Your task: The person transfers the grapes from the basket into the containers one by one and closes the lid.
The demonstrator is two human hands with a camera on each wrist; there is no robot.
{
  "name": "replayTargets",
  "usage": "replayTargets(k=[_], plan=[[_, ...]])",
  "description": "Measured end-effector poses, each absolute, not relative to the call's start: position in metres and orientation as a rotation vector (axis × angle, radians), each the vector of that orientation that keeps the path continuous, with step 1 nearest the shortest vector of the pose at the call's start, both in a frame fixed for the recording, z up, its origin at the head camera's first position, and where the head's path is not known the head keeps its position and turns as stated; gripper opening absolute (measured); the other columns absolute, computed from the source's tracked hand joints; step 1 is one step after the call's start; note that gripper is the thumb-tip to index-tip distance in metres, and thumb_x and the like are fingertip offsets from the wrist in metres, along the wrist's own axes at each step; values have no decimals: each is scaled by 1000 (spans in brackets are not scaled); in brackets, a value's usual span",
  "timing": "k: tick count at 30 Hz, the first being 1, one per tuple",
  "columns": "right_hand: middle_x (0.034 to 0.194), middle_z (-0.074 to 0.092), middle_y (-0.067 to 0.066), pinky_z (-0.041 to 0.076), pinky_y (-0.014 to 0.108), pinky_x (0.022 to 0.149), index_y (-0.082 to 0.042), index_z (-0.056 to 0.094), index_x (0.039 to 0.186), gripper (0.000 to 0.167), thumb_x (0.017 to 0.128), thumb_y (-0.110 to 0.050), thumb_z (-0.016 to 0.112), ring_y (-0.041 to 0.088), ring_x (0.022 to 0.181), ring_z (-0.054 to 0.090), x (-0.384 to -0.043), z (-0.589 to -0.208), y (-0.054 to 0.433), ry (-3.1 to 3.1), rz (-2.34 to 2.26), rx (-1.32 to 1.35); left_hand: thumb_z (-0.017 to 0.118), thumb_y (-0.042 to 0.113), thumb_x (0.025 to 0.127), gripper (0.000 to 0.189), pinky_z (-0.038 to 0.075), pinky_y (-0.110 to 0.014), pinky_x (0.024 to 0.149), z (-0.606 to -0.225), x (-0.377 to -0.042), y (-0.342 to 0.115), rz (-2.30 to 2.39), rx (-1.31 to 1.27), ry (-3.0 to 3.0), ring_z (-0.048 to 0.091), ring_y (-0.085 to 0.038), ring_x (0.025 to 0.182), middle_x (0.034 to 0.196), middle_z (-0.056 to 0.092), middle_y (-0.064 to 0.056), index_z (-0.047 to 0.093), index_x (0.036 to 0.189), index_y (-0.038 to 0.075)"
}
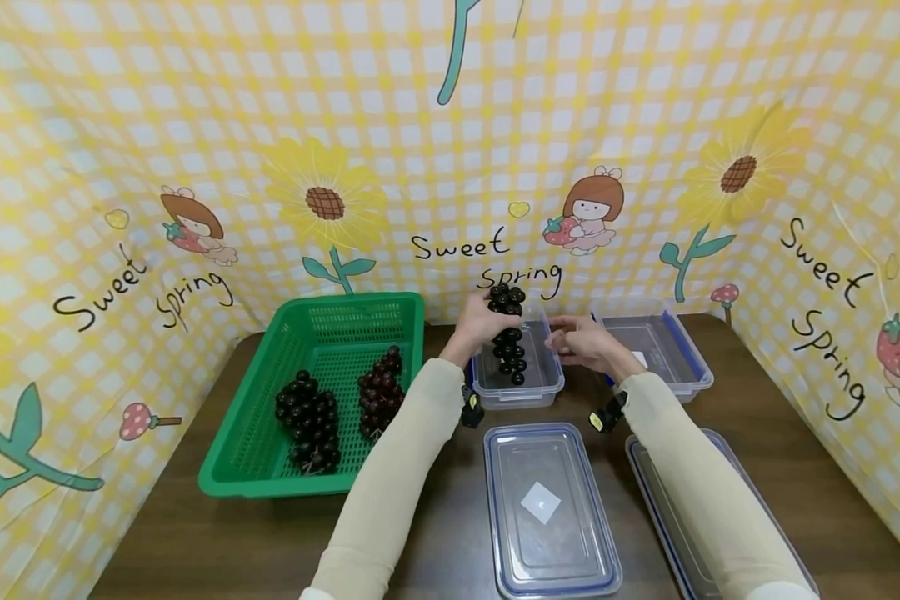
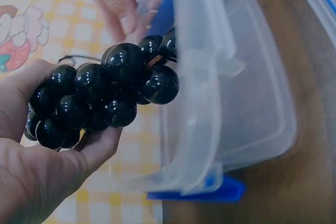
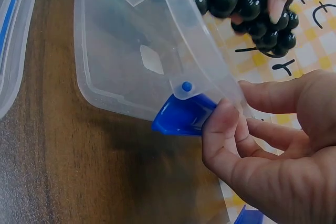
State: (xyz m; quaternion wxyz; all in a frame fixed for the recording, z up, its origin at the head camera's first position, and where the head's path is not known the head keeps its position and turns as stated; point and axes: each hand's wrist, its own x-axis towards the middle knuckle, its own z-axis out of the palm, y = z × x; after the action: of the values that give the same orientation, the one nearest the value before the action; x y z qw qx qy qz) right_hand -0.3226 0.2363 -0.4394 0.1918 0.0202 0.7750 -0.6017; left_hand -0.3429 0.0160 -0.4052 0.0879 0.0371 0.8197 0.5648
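Observation:
A bunch of dark grapes (image 1: 509, 346) is held in my left hand (image 1: 480, 323), its lower end hanging into a clear plastic container (image 1: 521, 398). In the left wrist view, the fingers and thumb wrap round the glossy grapes (image 2: 123, 64) close to the container's rim (image 2: 202, 82). My right hand (image 1: 587, 342) is at the container's right side. As the right wrist view shows, its thumb and fingers pinch the container's edge beside a blue latch (image 3: 184, 114). The container's base is on the brown table.
On the left stands a green basket (image 1: 228, 450) with a black grape bunch (image 1: 311, 421) and a reddish one (image 1: 380, 390). Another clear container (image 1: 686, 389) is at the back right. Two blue-edged lids, a near one (image 1: 551, 454) and a right one (image 1: 678, 517), lie in front.

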Motion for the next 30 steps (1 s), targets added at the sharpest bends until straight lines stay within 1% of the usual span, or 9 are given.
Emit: replayTargets(k=[2, 3, 4, 9, 10, 12, 15, 21, 30], plan=[[128, 59, 19, 55, 37, 97, -5, 30, 165, 68, 102, 3, 53, 19, 101, 59, -322, -441, 238, 2184, -1682, 51, 87, 21, 84, 93, 53, -51, 112, -410, -341, 22, 1656, 98, 2464, 54, -37, 141, 163, 44, -18, 39, 162, 7], [128, 59, 18, 55, 38, 98, -5, 29, 165, 68, 102, 3, 53, 20, 102, 58, -322, -441, 239, 2187, -1678, 46, 88, 21, 83, 92, 57, -47, 105, -413, -340, 24, 1648, 83, 2465, 62, -35, 128, 159, 51, -18, 40, 161, 8], [127, 59, 18, 55, 39, 99, -5, 29, 165, 68, 102, 3, 53, 20, 103, 58, -322, -442, 239, 2188, -1674, 43, 88, 21, 83, 91, 58, -46, 103, -416, -340, 26, 1640, 74, 2473, 63, -33, 127, 158, 52, -17, 42, 160, 8], [124, 62, 14, 56, 36, 94, -5, 29, 165, 70, 100, 4, 53, 20, 105, 59, -320, -442, 240, 2194, -1670, 41, 88, 20, 83, 66, 62, -41, 75, -428, -339, 35, 1664, 36, 2458, 67, -27, 98, 134, 67, -17, 60, 142, 9], [122, 62, 13, 56, 35, 92, -5, 29, 165, 70, 100, 4, 53, 20, 105, 59, -320, -442, 240, 2196, -1669, 42, 88, 19, 82, 58, 63, -43, 79, -430, -338, 37, 1682, 45, 2456, 67, -29, 107, 133, 66, -17, 64, 134, 8], [121, 62, 11, 56, 34, 91, -5, 29, 165, 70, 99, 4, 52, 19, 105, 59, -320, -441, 240, 2197, -1671, 40, 87, 18, 82, 48, 63, -42, 79, -433, -338, 41, 1697, 36, 2448, 68, -29, 105, 127, 68, -16, 69, 125, 8], [121, 61, 11, 56, 36, 93, -5, 30, 165, 69, 100, 4, 53, 20, 107, 60, -321, -442, 239, 2191, -1682, 50, 88, 18, 82, 44, 64, -45, 82, -438, -336, 48, 1699, 1, 2414, 69, -31, 109, 126, 69, -15, 70, 121, 10], [122, 62, 11, 56, 39, 97, -6, 32, 164, 67, 102, 3, 54, 21, 109, 61, -322, -442, 236, 2198, -1675, 64, 86, 12, 84, 56, 61, -60, 94, -449, -335, 56, 1762, -67, 2249, 64, -39, 128, 140, 62, -19, 63, 135, 7], [124, 60, 13, 54, 45, 103, -6, 31, 165, 64, 104, -1, 53, 22, 107, 57, -323, -438, 236, 2201, -1661, 77, 83, 16, 88, 54, 63, -52, 93, -457, -343, 66, 1725, -132, 2274, 67, -36, 122, 138, 64, -17, 63, 138, 8]])
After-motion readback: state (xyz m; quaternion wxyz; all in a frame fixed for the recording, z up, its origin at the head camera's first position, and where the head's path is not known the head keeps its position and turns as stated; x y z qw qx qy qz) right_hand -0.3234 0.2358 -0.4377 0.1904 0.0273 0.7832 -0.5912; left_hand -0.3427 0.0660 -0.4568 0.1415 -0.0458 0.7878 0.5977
